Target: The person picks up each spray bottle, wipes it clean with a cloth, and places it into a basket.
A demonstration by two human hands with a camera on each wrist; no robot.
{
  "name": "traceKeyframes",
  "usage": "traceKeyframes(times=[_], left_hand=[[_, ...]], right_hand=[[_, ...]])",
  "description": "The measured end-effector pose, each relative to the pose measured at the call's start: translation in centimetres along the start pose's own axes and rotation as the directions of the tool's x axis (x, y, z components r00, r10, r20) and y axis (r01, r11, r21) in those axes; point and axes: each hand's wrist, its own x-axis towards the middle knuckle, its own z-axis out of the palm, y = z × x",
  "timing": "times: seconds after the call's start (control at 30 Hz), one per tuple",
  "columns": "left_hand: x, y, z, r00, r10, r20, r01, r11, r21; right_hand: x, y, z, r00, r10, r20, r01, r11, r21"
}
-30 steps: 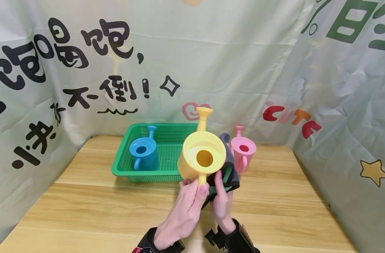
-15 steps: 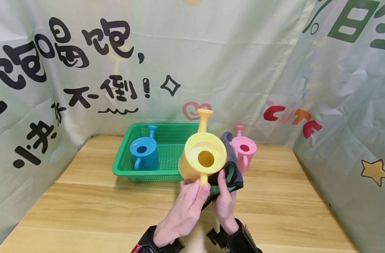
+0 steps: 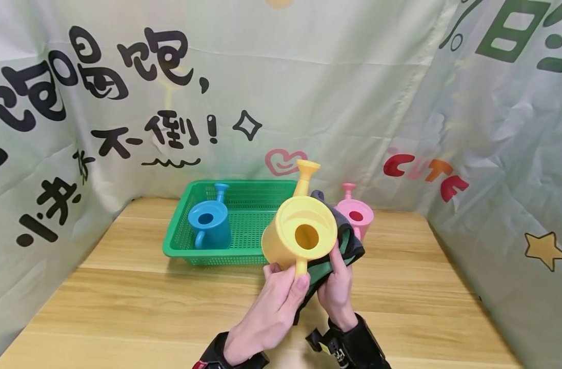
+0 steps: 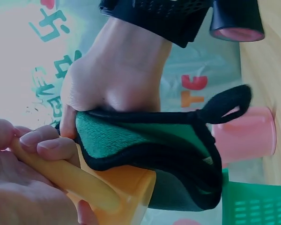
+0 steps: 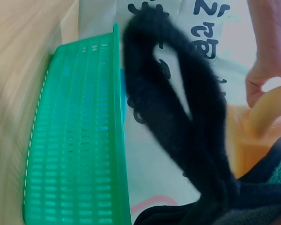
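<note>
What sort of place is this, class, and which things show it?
Perhaps an indoor tabletop recording booth: printed cloth hangs behind and along both sides of a wooden table, and black wrist gear shows at the head view's bottom edge.

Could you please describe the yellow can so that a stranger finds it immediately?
On the table stands a green basket. In front of its right end, the left hand holds the yellow can up. Unlike the blue can and pink can, it is held.

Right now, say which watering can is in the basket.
The blue watering can, inside the green basket; the left hand holds the yellow one, the pink one stands on the table.
</note>
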Motion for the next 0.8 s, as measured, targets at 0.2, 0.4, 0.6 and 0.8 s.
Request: traceKeyframes(times=[0.2,0.4,0.6,0.8], left_hand=[[0.1,0.0,-0.2,0.994,0.101,-0.035,-0.1,0.995,0.017],[0.0,0.0,-0.4,0.986,0.158,-0.05,-0.158,0.987,0.01],[0.1,-0.1,-0.3,0.989,0.138,-0.049,-0.139,0.99,-0.018],[0.2,-0.4,-0.4,0.995,0.078,-0.06,-0.083,0.993,-0.085]], right_hand=[[-0.1,0.5,0.1,0.999,-0.021,-0.025,0.021,1.0,0.02],[-0.3,0.5,0.3,0.998,0.016,-0.067,-0.017,1.0,-0.024],[-0.7,1.0,1.0,0.981,-0.187,-0.044,0.185,0.982,-0.046],[-1.5,1.5,1.9,0.945,-0.319,0.065,0.325,0.913,-0.248]])
